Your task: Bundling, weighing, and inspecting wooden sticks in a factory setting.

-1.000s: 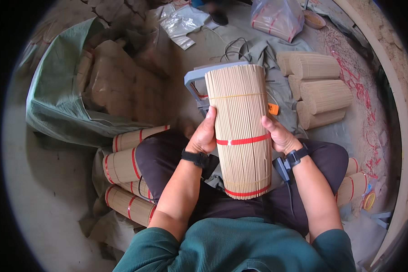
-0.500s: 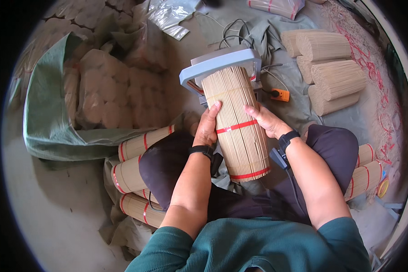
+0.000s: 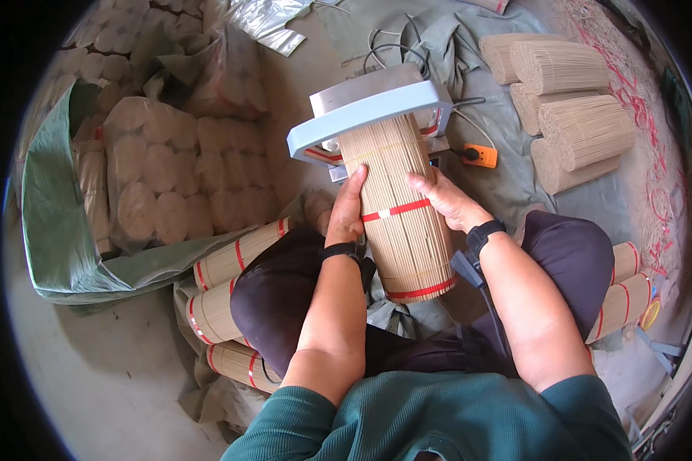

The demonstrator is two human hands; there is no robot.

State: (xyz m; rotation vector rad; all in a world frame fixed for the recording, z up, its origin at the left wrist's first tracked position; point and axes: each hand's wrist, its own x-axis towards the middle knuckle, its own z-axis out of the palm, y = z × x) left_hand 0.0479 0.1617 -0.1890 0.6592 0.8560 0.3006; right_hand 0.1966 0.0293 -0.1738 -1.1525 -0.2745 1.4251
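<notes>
Both my hands hold a thick bundle of thin wooden sticks (image 3: 400,246). It has a red band round its middle, another near its near end, and thin yellowish ties. My left hand (image 3: 348,209) wraps the left side with the thumb on top. On the right side, my right hand (image 3: 447,201) grips it, its thumb also on top. The bundle's far end passes under the light blue arch of a banding machine (image 3: 373,115), where that end is hidden.
Several unbanded stick bundles (image 3: 588,132) are stacked at the right. Red-banded bundles (image 3: 215,311) lie by my left leg, others (image 3: 623,303) by my right. A green woven sack (image 3: 54,230) holds bagged bundles at the left. An orange power socket (image 3: 480,156) sits beside the machine.
The bundle has slid a little farther under the machine's arch, with both hands still gripping it. The whole view has shifted slightly.
</notes>
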